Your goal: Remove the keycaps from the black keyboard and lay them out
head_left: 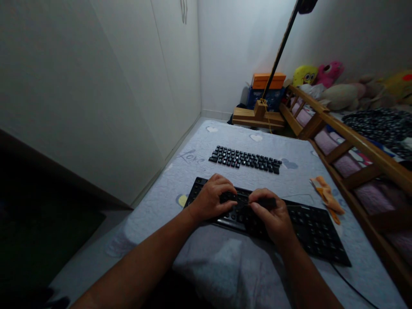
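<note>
A black keyboard lies slantwise on the bedspread, with part of its key area hidden under my hands. My left hand rests on its left half, thumb and fingers curved and apart over the keys. Over the middle of the keyboard, my right hand pinches a small dark tool between thumb and fingers; its exact kind is too dark to make out. Beyond the keyboard, loose black keycaps lie in neat rows on the bedspread.
An orange cloth item lies right of the keyboard, whose cable trails to the lower right. A wooden bed rail borders the right side, a white wardrobe the left. A pole on a wooden base stands beyond the bed's far edge.
</note>
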{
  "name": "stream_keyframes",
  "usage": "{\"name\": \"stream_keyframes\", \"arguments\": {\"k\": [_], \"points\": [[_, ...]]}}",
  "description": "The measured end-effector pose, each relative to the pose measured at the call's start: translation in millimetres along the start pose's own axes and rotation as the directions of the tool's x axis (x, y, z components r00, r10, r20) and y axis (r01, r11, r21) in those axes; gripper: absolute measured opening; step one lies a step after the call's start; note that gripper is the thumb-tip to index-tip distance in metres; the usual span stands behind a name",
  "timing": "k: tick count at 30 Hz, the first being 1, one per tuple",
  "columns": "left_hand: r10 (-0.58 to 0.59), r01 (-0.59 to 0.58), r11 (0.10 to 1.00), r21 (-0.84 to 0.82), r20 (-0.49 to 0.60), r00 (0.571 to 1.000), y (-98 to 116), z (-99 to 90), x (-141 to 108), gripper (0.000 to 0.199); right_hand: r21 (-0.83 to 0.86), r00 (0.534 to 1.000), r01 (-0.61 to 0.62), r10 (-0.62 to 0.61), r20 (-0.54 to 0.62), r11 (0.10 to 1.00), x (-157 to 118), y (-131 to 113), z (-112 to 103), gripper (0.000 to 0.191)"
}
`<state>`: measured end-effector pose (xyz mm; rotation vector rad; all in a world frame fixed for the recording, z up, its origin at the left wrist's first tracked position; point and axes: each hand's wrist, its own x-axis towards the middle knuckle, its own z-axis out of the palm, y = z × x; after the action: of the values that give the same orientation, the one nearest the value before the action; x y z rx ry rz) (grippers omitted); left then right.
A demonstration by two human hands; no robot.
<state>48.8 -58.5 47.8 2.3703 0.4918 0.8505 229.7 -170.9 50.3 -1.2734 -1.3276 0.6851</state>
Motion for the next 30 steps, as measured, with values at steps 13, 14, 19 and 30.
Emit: {"name": "stream_keyframes", "arguments": {"k": [13, 14, 19, 30], "points": [[0.032, -0.040, 0.996, -0.082, -0.103, 0.994, -2.2, 3.7, -1.7, 0.026, -0.317, 1.000, 0.012, -0.003, 0.028, 0.948, 10.5, -12.2, 11.5, 0.010], [0.046, -0.054, 0.996, -0.066, -0.109, 0.993, -2.3, 3.9, -1.7, 0.025, -0.333, 0.998, -0.026, 0.042, 0.039, 0.943, 11.2, -13.3, 13.0, 0.009], [0.103, -0.101, 0.995, 0.022, -0.120, 0.987, -1.7, 4.5, -2.2, 0.021, -0.294, 0.975, -0.185, 0.212, 0.061, 0.938, 13.6, -13.8, 18.7, 0.007], [0.065, -0.047, 0.991, 0.125, -0.146, 0.987, -8.2, -4.2, -3.0, 0.038, -0.268, 0.966, -0.209, 0.241, 0.091, 0.941, 38.5, -2.0, 4.4, 0.016]]}}
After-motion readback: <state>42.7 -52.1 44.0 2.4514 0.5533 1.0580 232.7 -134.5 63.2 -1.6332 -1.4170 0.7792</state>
